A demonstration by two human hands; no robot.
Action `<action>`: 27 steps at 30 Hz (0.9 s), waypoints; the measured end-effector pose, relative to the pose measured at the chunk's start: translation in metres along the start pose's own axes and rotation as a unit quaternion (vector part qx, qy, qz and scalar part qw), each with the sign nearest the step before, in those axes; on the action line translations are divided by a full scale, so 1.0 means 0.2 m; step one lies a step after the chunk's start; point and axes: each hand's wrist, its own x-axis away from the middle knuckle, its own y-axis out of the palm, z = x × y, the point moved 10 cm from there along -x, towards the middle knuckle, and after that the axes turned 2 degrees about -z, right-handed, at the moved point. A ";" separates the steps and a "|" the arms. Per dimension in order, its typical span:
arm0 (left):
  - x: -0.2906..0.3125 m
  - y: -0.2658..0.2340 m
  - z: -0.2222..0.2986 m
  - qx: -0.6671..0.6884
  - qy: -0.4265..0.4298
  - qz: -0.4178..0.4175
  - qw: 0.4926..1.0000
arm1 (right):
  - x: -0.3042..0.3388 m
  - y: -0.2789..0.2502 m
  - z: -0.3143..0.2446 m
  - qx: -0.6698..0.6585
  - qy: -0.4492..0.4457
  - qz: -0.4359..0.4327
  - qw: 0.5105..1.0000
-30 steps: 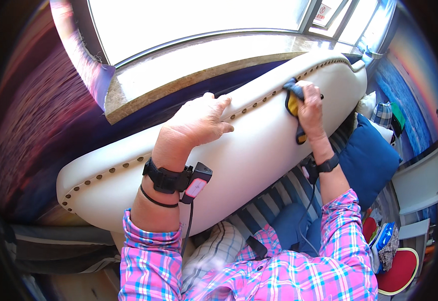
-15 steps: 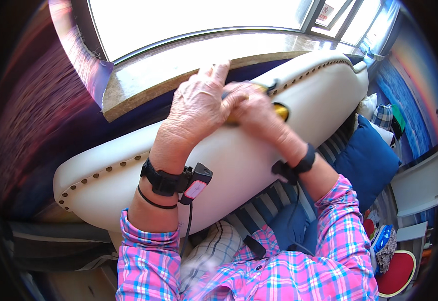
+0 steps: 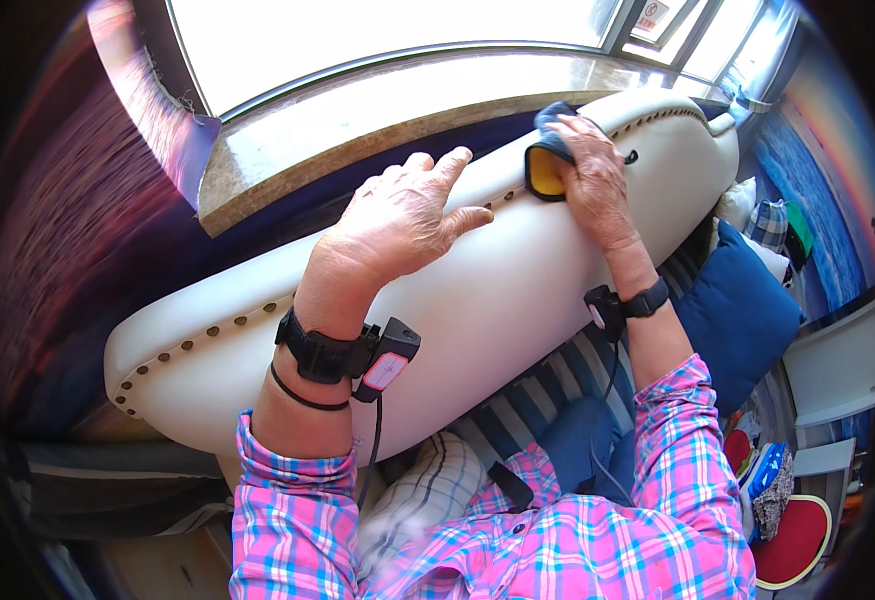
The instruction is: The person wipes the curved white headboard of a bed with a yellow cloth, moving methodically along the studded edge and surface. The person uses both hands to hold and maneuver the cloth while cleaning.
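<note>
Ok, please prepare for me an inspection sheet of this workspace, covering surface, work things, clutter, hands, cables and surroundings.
Surface: long white padded backrest, smooth, with round dark metal studs along its seam.
Work things: blue and yellow fabric cloth, on the studded edge.
Clutter: square blue fabric cushion; red oval item with pale rim.
Hands: right hand grips the cloth; left hand is empty, thumb spread, contact unclear.
Cables: thin black cable at left wrist, another at right.
Surroundings: brown stone windowsill, bright window.

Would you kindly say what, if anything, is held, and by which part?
The right hand holds the cloth by its right side; the left hand holds nothing.
</note>
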 end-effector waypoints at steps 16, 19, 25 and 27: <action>-0.01 0.04 0.14 0.035 0.108 0.005 0.994 | 0.65 -0.15 -0.59 -0.162 -0.053 0.029 0.985; 0.04 0.10 0.22 0.047 0.097 0.000 0.994 | 0.84 -0.12 -0.44 -0.152 0.068 0.112 0.980; 0.10 0.24 0.40 -0.008 0.193 0.010 0.981 | 1.17 -0.03 -0.60 -0.200 0.062 0.087 0.974; 0.09 0.29 0.43 -0.010 0.201 -0.010 0.980 | 1.16 -0.02 -0.55 -0.197 0.055 0.084 0.975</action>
